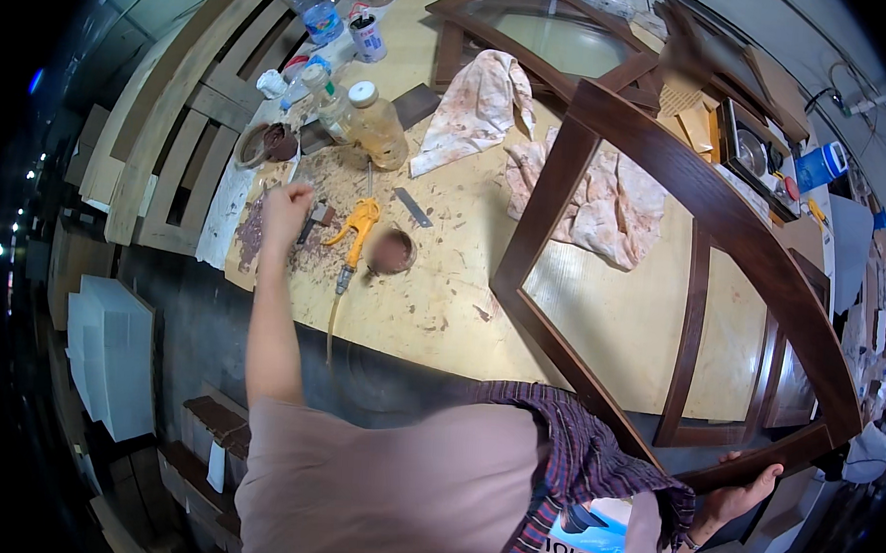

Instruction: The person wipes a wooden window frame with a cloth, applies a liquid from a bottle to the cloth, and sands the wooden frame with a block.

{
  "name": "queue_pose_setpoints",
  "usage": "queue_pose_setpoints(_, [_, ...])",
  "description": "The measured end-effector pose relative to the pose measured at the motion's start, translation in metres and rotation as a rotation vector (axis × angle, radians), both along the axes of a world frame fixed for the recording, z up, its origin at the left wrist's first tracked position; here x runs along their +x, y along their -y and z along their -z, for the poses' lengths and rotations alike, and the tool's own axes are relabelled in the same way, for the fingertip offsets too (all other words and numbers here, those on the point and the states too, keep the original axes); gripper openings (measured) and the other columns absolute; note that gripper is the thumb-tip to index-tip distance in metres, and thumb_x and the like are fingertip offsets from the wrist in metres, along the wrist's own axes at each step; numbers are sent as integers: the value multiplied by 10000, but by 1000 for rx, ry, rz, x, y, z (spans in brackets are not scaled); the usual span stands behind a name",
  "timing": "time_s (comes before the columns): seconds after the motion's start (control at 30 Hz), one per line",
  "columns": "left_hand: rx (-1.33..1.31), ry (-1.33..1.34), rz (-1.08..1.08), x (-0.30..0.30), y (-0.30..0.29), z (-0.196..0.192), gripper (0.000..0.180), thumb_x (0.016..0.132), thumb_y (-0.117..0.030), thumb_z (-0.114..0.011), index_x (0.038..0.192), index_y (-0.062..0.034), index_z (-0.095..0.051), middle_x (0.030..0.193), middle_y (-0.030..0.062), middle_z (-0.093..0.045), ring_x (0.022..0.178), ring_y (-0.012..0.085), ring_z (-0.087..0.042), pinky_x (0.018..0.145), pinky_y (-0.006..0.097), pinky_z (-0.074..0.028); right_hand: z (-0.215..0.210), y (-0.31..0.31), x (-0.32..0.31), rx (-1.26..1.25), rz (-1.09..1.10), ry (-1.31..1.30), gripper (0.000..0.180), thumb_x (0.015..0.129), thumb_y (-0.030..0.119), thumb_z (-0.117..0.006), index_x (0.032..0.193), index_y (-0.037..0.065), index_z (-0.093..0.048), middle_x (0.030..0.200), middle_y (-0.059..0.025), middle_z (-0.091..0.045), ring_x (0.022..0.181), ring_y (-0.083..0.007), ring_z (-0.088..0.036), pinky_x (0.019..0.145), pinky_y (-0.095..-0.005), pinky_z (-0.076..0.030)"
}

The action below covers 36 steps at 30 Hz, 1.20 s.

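Note:
My right hand (742, 495) grips the lower edge of a dark brown wooden frame (557, 197) with a curved side. The frame is held tilted above the table's right half, its opening showing the tabletop behind. My left hand (286, 211) is stretched out over the scrap-strewn left end of the table, fingers closed; what they hold, if anything, is hidden. Just right of it lies a small dark-handled tool (315, 222). Beside that are a yellow air blow gun (358, 227) with its hose, a round pot of brown paste (392, 252) and a flat metal blade (413, 207).
Jars (376, 128), a water bottle (317, 12) and a paint can (366, 35) stand at the back left. Stained rags (477, 108) lie mid-table, near another glazed frame (536, 31). A wooden pallet (196, 123) leans at left. White blocks (113, 354) sit below.

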<state>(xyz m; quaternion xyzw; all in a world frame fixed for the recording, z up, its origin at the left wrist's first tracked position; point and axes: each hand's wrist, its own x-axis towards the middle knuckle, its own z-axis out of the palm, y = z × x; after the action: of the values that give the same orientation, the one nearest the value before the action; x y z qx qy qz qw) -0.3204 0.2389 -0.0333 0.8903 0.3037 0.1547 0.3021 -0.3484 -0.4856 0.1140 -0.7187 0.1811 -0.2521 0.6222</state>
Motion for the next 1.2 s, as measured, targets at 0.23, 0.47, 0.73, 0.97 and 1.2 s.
queue_pose_setpoints(0.23, [250, -264, -329, 1, 39, 30, 206, 834, -232, -603, 924, -75, -701, 922, 173, -677, 880, 353, -639, 751, 458, -484, 0, -7, -6, 22, 15, -16, 517, 963, 525, -432, 1029, 13, -471, 702, -103, -546, 619, -191, -588, 552, -307, -504])
queue_pose_setpoints(0.47, [183, -31, -126, 22, 46, 59, 317, 828, -204, -583, 1062, 7, -619, 1014, 186, -657, 945, 344, -623, 825, 438, -472, -3, -12, -13, 67, 101, 4, 412, 981, 387, -450, 905, -5, -551, 720, -123, -624, 549, -192, -617, 468, -297, -518])
queue_pose_setpoints(0.73, [-403, 692, 754, 119, 285, -188, 322, 899, -17, -573, 1213, 42, -543, 1120, 97, -608, 1003, 173, -573, 906, 285, -442, -8, -5, 3, 80, -142, 9, 514, 950, 490, -486, 915, -21, -535, 648, -96, -618, 539, -146, -623, 491, -258, -518])
queue_pose_setpoints(0.97, [150, 939, 1767, 135, 519, -316, 403, 696, 34, -663, 1089, -48, -632, 1017, 129, -594, 911, 294, -585, 749, 368, -498, -7, -6, -6, 96, -171, 52, 426, 960, 370, -549, 879, -46, -589, 661, -29, -591, 606, -81, -536, 533, -252, -445])
queue_pose_setpoints(1.2, [280, 831, 2027, 134, 599, -335, 409, 672, 70, -631, 1061, -54, -638, 995, 112, -609, 871, 295, -577, 761, 391, -485, -8, 0, -14, -7, -131, 12, 267, 901, 207, -543, 814, -43, -583, 617, -161, -527, 575, -162, -491, 577, -340, -444])
